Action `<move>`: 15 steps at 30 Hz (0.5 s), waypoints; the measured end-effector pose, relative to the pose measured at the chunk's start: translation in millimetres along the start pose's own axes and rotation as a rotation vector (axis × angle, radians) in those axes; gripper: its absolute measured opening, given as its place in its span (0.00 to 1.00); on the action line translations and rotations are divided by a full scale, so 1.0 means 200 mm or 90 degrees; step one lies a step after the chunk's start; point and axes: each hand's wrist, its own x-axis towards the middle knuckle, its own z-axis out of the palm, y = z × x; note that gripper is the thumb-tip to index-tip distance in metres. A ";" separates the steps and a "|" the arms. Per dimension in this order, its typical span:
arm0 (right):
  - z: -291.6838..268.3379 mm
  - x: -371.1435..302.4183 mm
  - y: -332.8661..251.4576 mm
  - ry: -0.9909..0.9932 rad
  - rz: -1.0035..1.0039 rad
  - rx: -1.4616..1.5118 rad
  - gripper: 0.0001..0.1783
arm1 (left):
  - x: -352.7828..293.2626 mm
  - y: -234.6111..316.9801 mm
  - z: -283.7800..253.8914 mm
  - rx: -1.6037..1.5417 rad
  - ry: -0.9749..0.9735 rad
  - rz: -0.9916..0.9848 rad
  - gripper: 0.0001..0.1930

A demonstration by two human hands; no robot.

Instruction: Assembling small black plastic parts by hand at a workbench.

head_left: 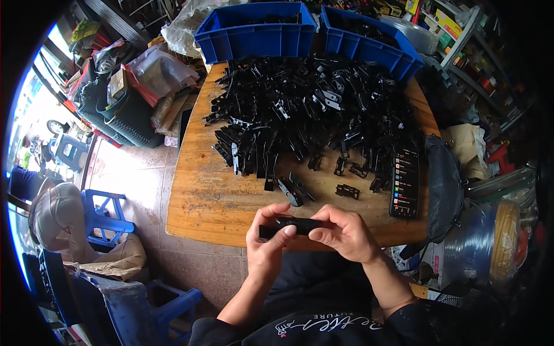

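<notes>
Between my two hands, just over the near edge of the wooden table [202, 202], is a long black plastic part [300, 225]. My left hand [267, 230] grips its left end, thumb on top. At its right end my right hand [345, 233] pinches it between thumb and fingers. The part's exact kind cannot be made out. Just beyond my hands lie two loose parts side by side, one a grey-black piece [289, 192]. A small black frame-like part [347, 191] rests to their right. A large heap of similar black parts [306, 109] covers the table's far half.
Two blue crates [257, 43] [369, 40] with black parts stand behind the heap. A phone with a lit screen [405, 184] lies at the table's right edge, beside a dark mesh bag [444, 187]. Blue stools [107, 216] stand left, wrapped rolls [479, 248] right.
</notes>
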 end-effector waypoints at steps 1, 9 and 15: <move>0.01 0.00 -0.01 -0.001 0.002 0.000 0.15 | 0.00 0.00 -0.01 0.000 0.002 -0.001 0.16; -0.04 0.21 0.05 0.107 -0.230 -0.620 0.16 | 0.08 0.07 -0.10 -0.424 -0.004 -0.092 0.08; -0.02 0.05 -0.04 0.142 -0.103 -0.310 0.08 | 0.13 0.06 -0.16 -0.466 -0.107 -0.102 0.15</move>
